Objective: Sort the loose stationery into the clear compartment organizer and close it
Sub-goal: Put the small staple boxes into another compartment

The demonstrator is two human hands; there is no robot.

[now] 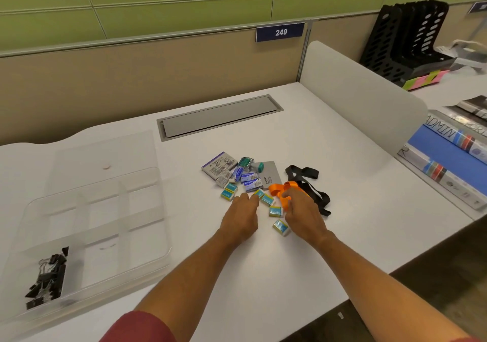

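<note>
Left hand: my left hand lies palm down on the white desk, fingers loosely bent and close together, tips at the near edge of the stationery pile; I cannot tell if it pinches anything.
Right hand: my right hand is just beside it, fingers curled over the orange ribbon, touching it; whether it truly grips the ribbon I cannot tell.
Erasers: small teal-and-yellow wrapped erasers lie scattered between and just ahead of both hands, one nearest me by the right wrist.
Pile: behind them I see blue staple boxes, a purple-edged box, a green stamp and a grey card, all touching or overlapping.
Black strap: a black ribbon loops to the right of the orange one, partly under my right hand.
Organizer: the clear compartment organizer sits well apart on the left, lid open and laid back.
Binder clips: black binder clips fill its near-left compartment.
Beyond: a grey cable hatch is set in the desk further back.
</note>
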